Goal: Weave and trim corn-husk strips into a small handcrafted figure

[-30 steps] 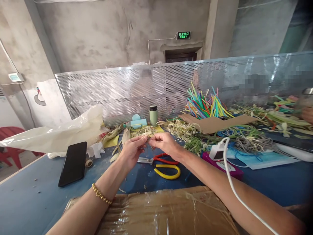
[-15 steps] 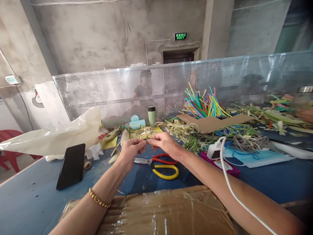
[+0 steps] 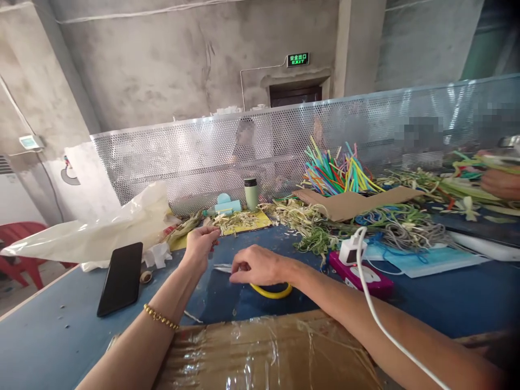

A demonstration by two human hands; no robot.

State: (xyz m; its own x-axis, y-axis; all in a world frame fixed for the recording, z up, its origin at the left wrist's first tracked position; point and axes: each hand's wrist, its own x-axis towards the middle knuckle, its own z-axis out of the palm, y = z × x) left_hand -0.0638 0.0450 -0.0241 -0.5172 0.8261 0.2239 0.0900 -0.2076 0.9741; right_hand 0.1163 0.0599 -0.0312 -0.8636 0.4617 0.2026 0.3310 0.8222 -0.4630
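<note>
My left hand (image 3: 201, 247) is raised over the table with thumb and fingertips pinched together. Whatever it pinches is too small to make out. Lower and to the right, my right hand (image 3: 259, 265) curls over a pair of scissors (image 3: 274, 293), covering the pivot and the red handle. Their blades stick out to the left of my fingers, and the yellow handle shows below the hand. Beyond my left hand, dry plant scraps (image 3: 238, 221) lie on a yellow sheet (image 3: 262, 219).
A taped cardboard box (image 3: 260, 352) is right in front of me. A phone (image 3: 121, 279) lies left; a purple power bank (image 3: 376, 276) with a white cable sits right. Behind are a green cup (image 3: 251, 196), colourful pipe cleaners (image 3: 333, 170) and a perforated screen (image 3: 182, 157). Another person's hand (image 3: 498, 184) is far right.
My hands were together at their fingertips and have come apart. The right hand came down over the scissors, while the left moved a little to the left, still pinched.
</note>
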